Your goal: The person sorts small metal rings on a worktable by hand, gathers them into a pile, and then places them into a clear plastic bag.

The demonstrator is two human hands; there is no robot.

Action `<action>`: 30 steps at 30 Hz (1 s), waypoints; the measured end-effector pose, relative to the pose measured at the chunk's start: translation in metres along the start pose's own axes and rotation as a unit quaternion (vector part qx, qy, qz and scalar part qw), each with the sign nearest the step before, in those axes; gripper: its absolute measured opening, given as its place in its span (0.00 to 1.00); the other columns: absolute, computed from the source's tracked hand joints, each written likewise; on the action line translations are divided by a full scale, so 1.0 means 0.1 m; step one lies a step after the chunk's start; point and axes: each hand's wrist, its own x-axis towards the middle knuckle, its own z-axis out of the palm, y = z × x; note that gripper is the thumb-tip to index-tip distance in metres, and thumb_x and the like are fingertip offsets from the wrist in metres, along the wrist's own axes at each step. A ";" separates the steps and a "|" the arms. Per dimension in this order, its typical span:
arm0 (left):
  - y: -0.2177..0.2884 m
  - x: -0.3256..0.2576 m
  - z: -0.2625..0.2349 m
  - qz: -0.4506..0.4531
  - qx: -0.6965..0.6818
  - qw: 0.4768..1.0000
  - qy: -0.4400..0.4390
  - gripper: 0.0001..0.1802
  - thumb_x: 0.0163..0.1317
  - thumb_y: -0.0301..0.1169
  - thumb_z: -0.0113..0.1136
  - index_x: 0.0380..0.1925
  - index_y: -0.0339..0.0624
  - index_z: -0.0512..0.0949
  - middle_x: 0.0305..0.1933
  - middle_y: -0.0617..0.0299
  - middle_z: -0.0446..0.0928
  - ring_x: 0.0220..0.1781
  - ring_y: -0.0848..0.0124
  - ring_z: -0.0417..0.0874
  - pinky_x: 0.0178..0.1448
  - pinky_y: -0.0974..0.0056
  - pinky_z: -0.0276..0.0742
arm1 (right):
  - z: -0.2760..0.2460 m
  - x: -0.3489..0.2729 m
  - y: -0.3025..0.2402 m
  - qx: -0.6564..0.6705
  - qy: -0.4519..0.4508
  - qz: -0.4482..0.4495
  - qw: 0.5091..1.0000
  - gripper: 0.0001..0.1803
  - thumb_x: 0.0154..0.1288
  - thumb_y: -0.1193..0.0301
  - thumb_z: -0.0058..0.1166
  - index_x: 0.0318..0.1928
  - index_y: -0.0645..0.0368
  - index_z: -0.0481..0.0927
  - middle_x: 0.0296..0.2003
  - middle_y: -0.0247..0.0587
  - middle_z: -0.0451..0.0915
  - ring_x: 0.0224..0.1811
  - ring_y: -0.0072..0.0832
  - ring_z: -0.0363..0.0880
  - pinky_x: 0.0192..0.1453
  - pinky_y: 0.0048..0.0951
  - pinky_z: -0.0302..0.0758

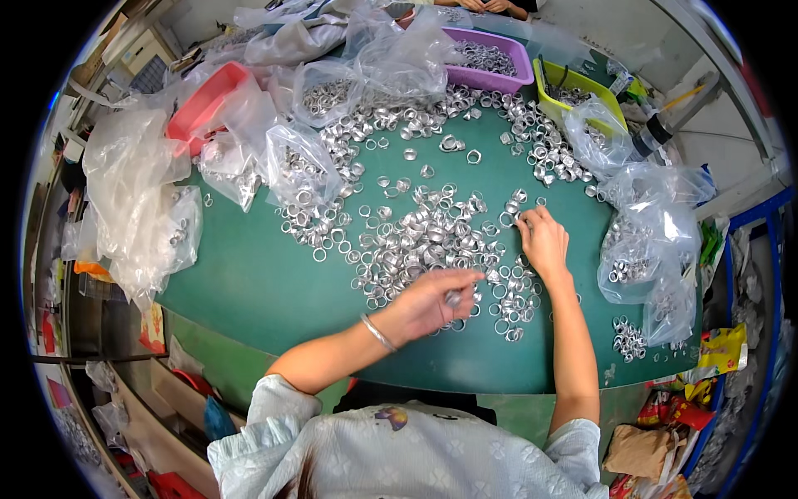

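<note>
Several small silver metal rings [416, 237] lie heaped on a green table [249, 283]. My left hand [428, 301], with a silver bracelet on the wrist, hovers over the near edge of the heap and pinches a small metal ring [453, 297] between thumb and fingers. My right hand [544, 241] rests palm down on the right side of the heap, fingertips touching loose rings near its upper edge.
Clear plastic bags of rings [299, 166] lie at the left and right [648, 249]. A pink tray [204, 100], a purple tray [490, 58] and a yellow-green tray [573, 87] stand at the back. Another person's hands [490, 5] show at the far edge.
</note>
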 end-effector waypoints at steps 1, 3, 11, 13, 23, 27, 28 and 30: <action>-0.16 0.02 -0.13 0.004 -0.095 0.989 -0.111 0.22 0.66 0.36 0.49 0.57 0.37 0.67 0.48 0.53 0.77 0.47 0.67 0.79 0.46 0.69 0.78 | 0.02 -0.03 0.03 0.047 0.032 -0.021 0.998 0.08 0.58 0.68 0.58 0.33 0.60 0.79 0.36 0.39 0.80 0.35 0.36 0.79 0.40 0.36 0.72; -0.16 -0.01 -0.04 -0.019 -0.123 0.988 -0.091 0.21 0.68 0.38 0.46 0.55 0.36 0.68 0.47 0.52 0.77 0.47 0.66 0.80 0.45 0.68 0.79 | 0.04 -0.11 -0.04 0.212 0.030 -0.053 0.975 0.06 0.58 0.70 0.57 0.31 0.61 0.78 0.32 0.39 0.78 0.30 0.33 0.77 0.35 0.33 0.71; -0.24 -0.21 0.30 -0.040 -0.187 0.971 0.143 0.24 0.68 0.51 0.38 0.47 0.44 0.72 0.41 0.57 0.78 0.43 0.63 0.82 0.48 0.55 0.79 | -0.39 -0.91 -0.99 0.130 -0.203 -0.304 0.922 0.12 0.48 0.78 0.60 0.37 0.59 0.79 0.41 0.39 0.75 0.44 0.32 0.74 0.37 0.27 0.73; -0.30 -0.17 0.24 -0.001 -0.229 0.963 0.143 0.23 0.68 0.48 0.39 0.49 0.44 0.72 0.43 0.54 0.78 0.46 0.61 0.80 0.48 0.55 0.78 | -0.40 -0.87 -0.96 0.275 -0.252 -0.236 0.897 0.14 0.49 0.76 0.59 0.40 0.58 0.77 0.45 0.37 0.74 0.48 0.32 0.72 0.38 0.28 0.74; -0.02 -0.77 0.29 0.177 -0.048 0.953 0.241 0.07 0.61 0.31 0.55 0.34 0.41 0.71 0.40 0.55 0.72 0.31 0.71 0.72 0.16 0.80 0.62 | 0.27 -0.05 -0.05 -0.103 0.076 -0.134 0.983 0.06 0.51 0.73 0.61 0.30 0.60 0.79 0.38 0.39 0.73 0.44 0.37 0.68 0.48 0.37 0.65; 0.40 -1.27 -0.01 0.324 -0.001 0.865 0.384 0.11 0.63 0.37 0.54 0.37 0.40 0.72 0.33 0.58 0.74 0.29 0.72 0.75 0.14 0.79 0.65 | 0.15 -0.04 0.10 0.145 0.137 -0.145 0.969 0.04 0.52 0.78 0.58 0.29 0.62 0.76 0.39 0.41 0.76 0.41 0.38 0.73 0.46 0.35 0.70; 0.52 -1.40 -0.10 0.339 0.049 0.856 0.387 0.10 0.62 0.37 0.56 0.37 0.43 0.74 0.30 0.62 0.75 0.27 0.76 0.76 0.15 0.78 0.65 | 0.10 -0.05 0.24 0.265 0.102 -0.056 0.957 0.04 0.55 0.77 0.57 0.31 0.63 0.75 0.40 0.39 0.77 0.38 0.29 0.74 0.40 0.29 0.71; 0.69 -1.63 -0.32 0.346 0.247 0.749 0.507 0.07 0.57 0.28 0.62 0.35 0.44 0.76 0.29 0.66 0.74 0.26 0.81 0.74 0.15 0.79 0.61 | -0.03 -0.09 0.49 0.400 0.064 0.060 0.912 0.04 0.59 0.77 0.55 0.32 0.65 0.75 0.42 0.37 0.78 0.34 0.19 0.75 0.34 0.22 0.73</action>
